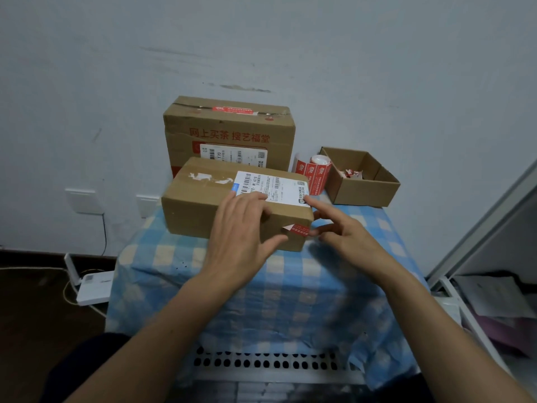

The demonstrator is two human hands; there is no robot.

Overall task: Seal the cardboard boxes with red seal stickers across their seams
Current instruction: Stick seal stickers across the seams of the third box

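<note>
Cardboard dominates the small bench (334, 274), which is draped in a soft blue-and-cream checked cloth. A closed brown box (200, 205) lies nearest, its top carrying a glossy white shipping label (271, 186) and torn scraps of old tape. The left hand (242, 237) lies flat over its front edge, fingers (255, 199) spread and released, the thumb stretched toward the corner. At that corner a red sticker (299, 230) wraps the edge, one end curling up to show white backing. The right hand (345, 234) is just beside it, forefinger extended to the box's top corner, other fingertips pinching the sticker's end. Behind stands a taller, dented box (229, 129) printed with red characters, a red sticker already across its top seam. To the right, a roll of red stickers (315, 170) leans beside a shallow open tray-like box (366, 187) holding crumpled paper scraps.
</note>
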